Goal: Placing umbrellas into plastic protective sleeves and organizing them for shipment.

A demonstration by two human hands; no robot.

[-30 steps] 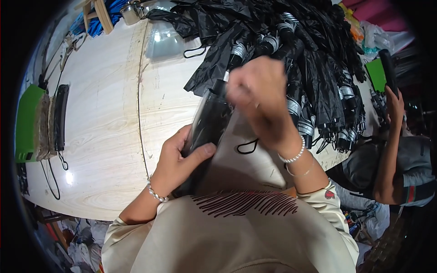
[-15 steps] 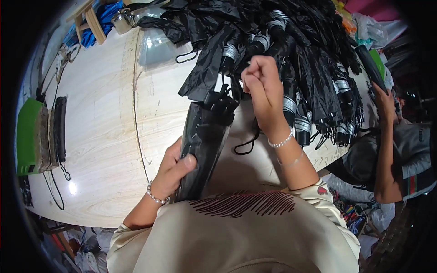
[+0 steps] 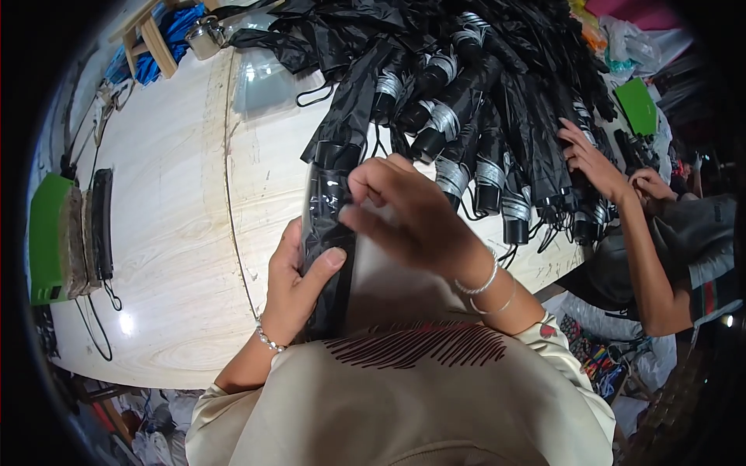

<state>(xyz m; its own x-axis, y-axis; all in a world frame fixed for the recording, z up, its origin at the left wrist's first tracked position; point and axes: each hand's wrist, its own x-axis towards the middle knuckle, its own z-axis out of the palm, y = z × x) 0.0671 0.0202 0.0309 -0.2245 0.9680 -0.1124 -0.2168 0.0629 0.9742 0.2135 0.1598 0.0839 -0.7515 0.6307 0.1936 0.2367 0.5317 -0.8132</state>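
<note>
My left hand (image 3: 299,276) is wrapped round a folded black umbrella (image 3: 330,241) in a clear plastic sleeve, thumb across its front. The umbrella points away from me, its lower end close to my shirt. At its far end a smooth black end piece (image 3: 336,154) shows at the sleeve's mouth. Close against the sleeve's right side is my right hand (image 3: 408,217), fingers curled and thumb apart from them. Motion blurs it, and I cannot tell whether it grips the plastic. Just beyond lies a heap of black umbrellas (image 3: 493,132) with silvery bands near their ends.
Flat clear sleeves (image 3: 268,81) lie at the far side of the table (image 3: 171,217). On the left are a green box (image 3: 50,237) and another black umbrella (image 3: 102,221). A wooden stand (image 3: 155,43) and metal pot (image 3: 204,37) stand far left. A co-worker's hand (image 3: 587,155) reaches over the heap from the right.
My right hand has come down from above the umbrella to its sleeve. The umbrella sits straighter, its far end now smooth. The co-worker's hand has left a black umbrella and moved onto the heap.
</note>
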